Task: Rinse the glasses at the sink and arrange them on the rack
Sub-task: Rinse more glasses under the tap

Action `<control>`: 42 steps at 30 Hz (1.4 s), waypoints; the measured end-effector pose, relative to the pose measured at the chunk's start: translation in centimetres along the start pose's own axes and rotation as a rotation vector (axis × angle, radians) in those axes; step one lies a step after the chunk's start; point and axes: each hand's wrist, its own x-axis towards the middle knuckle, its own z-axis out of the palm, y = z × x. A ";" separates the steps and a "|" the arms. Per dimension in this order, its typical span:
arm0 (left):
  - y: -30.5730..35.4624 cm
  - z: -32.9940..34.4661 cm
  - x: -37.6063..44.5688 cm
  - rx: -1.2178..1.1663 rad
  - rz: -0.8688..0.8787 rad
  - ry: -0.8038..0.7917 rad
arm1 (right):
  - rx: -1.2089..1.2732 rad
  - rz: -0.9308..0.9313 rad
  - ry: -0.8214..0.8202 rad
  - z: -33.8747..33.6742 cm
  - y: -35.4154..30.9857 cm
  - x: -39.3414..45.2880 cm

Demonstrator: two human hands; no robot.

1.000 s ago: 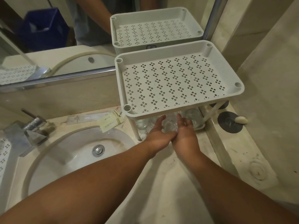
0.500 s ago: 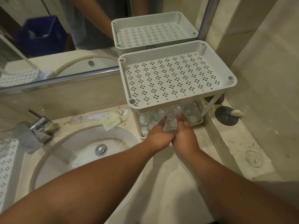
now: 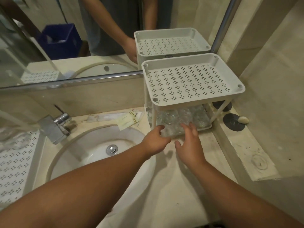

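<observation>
A white two-tier rack [image 3: 194, 83] stands on the counter right of the sink [image 3: 92, 145]. Several clear glasses [image 3: 185, 115] stand on its lower shelf, partly hidden under the empty perforated top tray. One more clear glass [image 3: 171, 131] sits at the front edge of that lower shelf. My left hand [image 3: 156, 142] curls its thumb and fingers round this glass's left side. My right hand [image 3: 189, 143] has its fingers spread, with the fingertips at the glass's right side.
A chrome tap [image 3: 56, 125] stands left of the basin, and a second perforated tray [image 3: 14, 165] lies at the far left. Paper sachets [image 3: 126, 120] lie behind the sink. A soap piece [image 3: 243, 120] rests on the raised ledge at right. A mirror covers the back wall.
Both hands have drawn back slightly from under the rack and spread apart. The right hand's fingers opened off the glass, which now stands at the shelf's front edge.
</observation>
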 end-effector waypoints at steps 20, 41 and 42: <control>-11.7 -18.4 -14.5 -0.104 -0.031 0.477 | 0.163 -0.336 -0.220 12.0 -16.5 -8.7; -15.8 -36.9 -22.6 -0.332 0.097 0.702 | -0.070 -0.702 -0.403 22.3 -34.2 -11.9; -16.4 -37.4 -22.6 -0.361 0.084 0.716 | -0.093 -0.713 -0.408 22.8 -34.9 -11.8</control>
